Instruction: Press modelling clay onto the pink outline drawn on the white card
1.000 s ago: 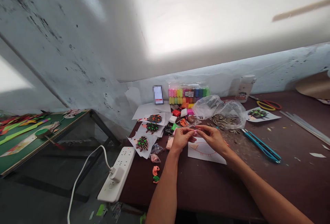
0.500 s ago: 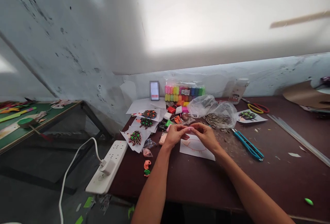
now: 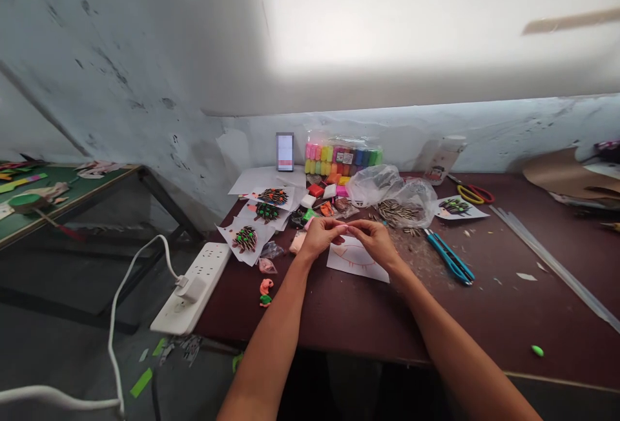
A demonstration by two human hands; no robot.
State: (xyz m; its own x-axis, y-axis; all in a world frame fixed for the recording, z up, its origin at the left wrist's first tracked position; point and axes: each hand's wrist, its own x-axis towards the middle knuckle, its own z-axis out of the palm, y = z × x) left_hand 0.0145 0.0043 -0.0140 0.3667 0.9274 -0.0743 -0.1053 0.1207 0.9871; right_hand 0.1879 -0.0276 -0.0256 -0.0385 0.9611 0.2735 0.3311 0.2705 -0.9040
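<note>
My left hand (image 3: 320,237) and my right hand (image 3: 376,240) meet over the middle of the dark red table. Both sets of fingertips pinch a small lump of pink modelling clay (image 3: 345,229), mostly covered by the fingers. Beneath them lies a sheet of white paper (image 3: 358,265) with an orange outline drawn on it, a curved body with short strokes along its lower edge. Just left of my left hand sits a packet of pale peach clay (image 3: 297,243). Beyond my right hand, a clear plastic bag (image 3: 419,205) holds many thin brown striped pieces (image 3: 398,212).
Blue-handled scissors (image 3: 450,257) lie right, with red-and-yellow scissors (image 3: 475,194) behind. Decorated hedgehog pictures (image 3: 245,239) lie left. Multicoloured clay packs (image 3: 343,157), a phone (image 3: 285,152) and a bottle (image 3: 444,160) stand along the wall. A white power strip (image 3: 194,288) overhangs the left edge.
The view has shifted, so the table appears slightly higher and further left. My fingertips are closer together around the pink clay, and less of it shows.
</note>
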